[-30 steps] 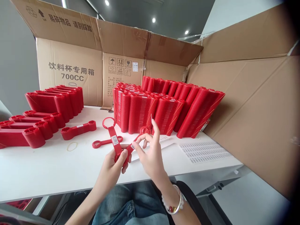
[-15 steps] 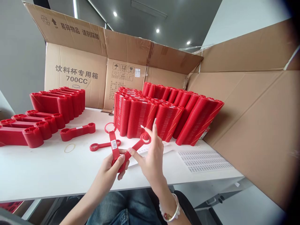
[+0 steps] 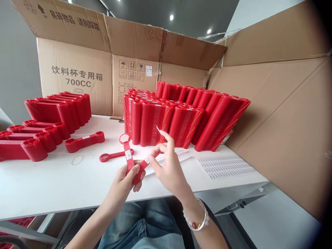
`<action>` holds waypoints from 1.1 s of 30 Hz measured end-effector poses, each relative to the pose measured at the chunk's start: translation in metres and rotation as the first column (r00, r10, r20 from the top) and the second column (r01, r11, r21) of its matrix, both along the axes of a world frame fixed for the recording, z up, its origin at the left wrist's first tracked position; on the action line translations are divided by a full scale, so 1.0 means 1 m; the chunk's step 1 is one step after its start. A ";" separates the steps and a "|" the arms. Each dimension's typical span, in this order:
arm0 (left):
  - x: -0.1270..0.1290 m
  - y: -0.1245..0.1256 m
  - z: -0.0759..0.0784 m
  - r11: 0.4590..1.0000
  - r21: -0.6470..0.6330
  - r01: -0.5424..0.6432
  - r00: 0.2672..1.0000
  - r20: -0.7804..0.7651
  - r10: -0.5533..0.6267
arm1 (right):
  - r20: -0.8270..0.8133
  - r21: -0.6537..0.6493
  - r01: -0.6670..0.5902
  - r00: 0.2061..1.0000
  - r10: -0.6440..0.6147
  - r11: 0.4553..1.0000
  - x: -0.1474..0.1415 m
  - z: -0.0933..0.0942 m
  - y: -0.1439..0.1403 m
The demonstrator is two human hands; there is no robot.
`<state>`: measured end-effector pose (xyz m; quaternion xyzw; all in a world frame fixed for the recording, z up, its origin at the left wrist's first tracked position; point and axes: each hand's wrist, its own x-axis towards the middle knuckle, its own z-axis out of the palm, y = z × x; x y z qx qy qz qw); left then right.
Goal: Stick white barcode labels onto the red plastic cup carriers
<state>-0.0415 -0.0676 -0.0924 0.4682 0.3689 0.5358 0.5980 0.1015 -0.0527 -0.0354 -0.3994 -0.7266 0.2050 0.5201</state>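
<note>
My left hand (image 3: 131,176) is closed round two red plastic strips with ring ends, fanned into a V. The left strip (image 3: 130,159) bears a white barcode label (image 3: 128,154). On the right strip (image 3: 142,167) lies a small white label (image 3: 147,160), partly covered by my right thumb. My right hand (image 3: 167,162) pinches at this label with thumb and a finger, its index finger raised. Its fingers hide part of the strip's far ring. Behind my left hand a single red strip (image 3: 116,155) lies flat on the white table (image 3: 85,186).
Tall red stacks (image 3: 155,121) stand at the back middle, with more stacks (image 3: 62,110) at the left. A short red bundle (image 3: 85,141) and a rubber band (image 3: 77,159) lie in front of these. A label sheet (image 3: 227,166) lies right. Cardboard walls (image 3: 275,110) enclose the back and right.
The small label has gone from my right fingertip onto the right strip. My right hand has turned and its fingers have curled in over that strip. The view has tilted down slightly.
</note>
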 end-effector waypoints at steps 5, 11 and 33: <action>0.001 -0.002 0.000 1.000 -0.025 -0.012 0.999 0.031 0.013 | 0.030 0.013 0.001 1.000 -0.001 1.000 -0.001 -0.002 0.001; 0.001 -0.003 0.002 0.999 -0.042 -0.016 0.999 0.040 0.017 | 0.038 0.014 0.027 0.999 -0.028 1.000 -0.002 -0.006 0.002; 0.001 -0.001 0.000 0.999 -0.042 -0.025 0.999 0.037 0.026 | 0.086 0.126 0.136 0.985 -0.148 0.983 -0.009 -0.023 0.006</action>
